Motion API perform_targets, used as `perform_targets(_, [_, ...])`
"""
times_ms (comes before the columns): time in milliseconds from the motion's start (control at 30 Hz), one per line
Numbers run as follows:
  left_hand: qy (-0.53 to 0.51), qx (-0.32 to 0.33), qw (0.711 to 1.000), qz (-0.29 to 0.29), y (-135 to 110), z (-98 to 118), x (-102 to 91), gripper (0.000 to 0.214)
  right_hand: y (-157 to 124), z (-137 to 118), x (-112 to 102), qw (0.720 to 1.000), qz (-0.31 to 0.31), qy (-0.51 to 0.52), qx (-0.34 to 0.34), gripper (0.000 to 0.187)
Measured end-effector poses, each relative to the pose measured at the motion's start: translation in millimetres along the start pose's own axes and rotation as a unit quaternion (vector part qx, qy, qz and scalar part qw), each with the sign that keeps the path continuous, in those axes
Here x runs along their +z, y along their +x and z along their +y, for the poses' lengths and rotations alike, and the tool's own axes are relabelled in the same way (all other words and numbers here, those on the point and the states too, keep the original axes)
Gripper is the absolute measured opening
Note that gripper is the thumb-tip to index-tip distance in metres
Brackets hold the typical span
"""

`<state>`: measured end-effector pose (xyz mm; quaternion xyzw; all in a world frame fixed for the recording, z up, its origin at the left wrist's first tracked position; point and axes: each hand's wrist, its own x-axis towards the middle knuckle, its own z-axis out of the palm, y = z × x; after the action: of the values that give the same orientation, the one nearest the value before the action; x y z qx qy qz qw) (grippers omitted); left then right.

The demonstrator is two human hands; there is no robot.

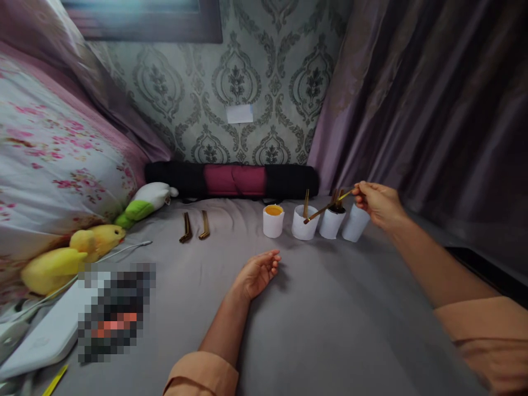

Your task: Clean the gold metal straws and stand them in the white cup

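My right hand (377, 203) pinches one end of a thin gold-brown stick (325, 209). The stick slants down to the left, its darker tip in front of a white cup (303, 232) that has thin gold sticks (306, 201) standing in it. Right of that cup, another white cup (330, 225) holds several dark brown sticks (336, 201). A third white cup (353, 226) is partly hidden by my right hand. At the row's left end is a white cup (273, 226) with a yellow-orange inside. My left hand (259, 273) hovers or rests low before the cups, fingers loosely curled, holding nothing.
Two small bent brown-gold bundles (187, 228) lie to the left on the grey sheet (313, 330). A black-and-maroon roll (235, 180) lines the wall. Plush toys (97, 242), a cable and a white device (49, 335) are at left; a dark flat object (474, 269) is at right.
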<state>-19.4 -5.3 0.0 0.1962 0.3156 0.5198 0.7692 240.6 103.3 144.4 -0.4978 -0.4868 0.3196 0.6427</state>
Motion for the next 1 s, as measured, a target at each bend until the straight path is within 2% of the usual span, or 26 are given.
perform_targets(100, [-0.011,-0.003,1.0,0.0,1,0,-1.3,0.019,8,-7,-4,0.999,0.013,0.019,0.035,0.013])
perform_targets(233, [-0.017,-0.003,1.0,0.005,1,0,-0.8,0.019,18,-9,-3,0.999,0.045,-0.002,0.004,0.011])
perform_targets(500, [-0.017,-0.002,1.0,0.001,1,0,-1.6,0.018,27,-3,7,0.995,0.063,-0.056,-0.063,0.016])
perform_targets(767, [-0.023,0.0,1.0,0.0,3,-1,-2.9,0.019,26,5,24,0.993,0.029,-0.077,-0.088,0.015])
perform_targets(1000, [-0.026,0.001,1.0,0.002,2,0,-1.8,0.019,35,17,42,0.988,-0.039,-0.112,-0.102,0.014])
